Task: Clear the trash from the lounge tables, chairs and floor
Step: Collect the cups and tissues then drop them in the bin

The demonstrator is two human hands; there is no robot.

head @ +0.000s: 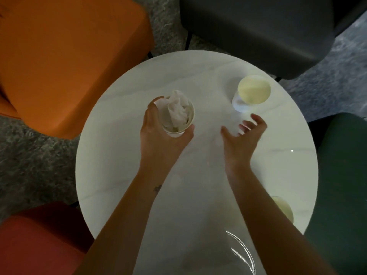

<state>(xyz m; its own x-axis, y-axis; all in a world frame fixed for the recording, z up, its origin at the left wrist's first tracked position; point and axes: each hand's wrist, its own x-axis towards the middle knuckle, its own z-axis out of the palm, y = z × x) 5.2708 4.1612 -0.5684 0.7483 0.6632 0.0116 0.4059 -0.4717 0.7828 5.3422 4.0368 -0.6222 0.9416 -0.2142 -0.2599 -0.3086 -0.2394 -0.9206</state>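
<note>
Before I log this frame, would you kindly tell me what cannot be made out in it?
Head view only:
1. held cup: contents below the crumpled tissue hidden by it and the left hand.
2. near cup: mostly behind the right forearm.
3. far cup: too blurred to tell whether empty.
4. floor beneath the table: hidden by the tabletop.

Glossy marble-look table (198, 80) (mirror-smooth), paper cup (179, 128), crumpled tissue (176, 110), matt cloth chairs (65, 56).

A round white table (198, 76) stands on mottled grey carpet (39, 155). Around it sit an orange padded chair (69, 56), a dark grey chair (258, 26), a dark green chair (341, 195) and a red chair (39, 245).
</note>
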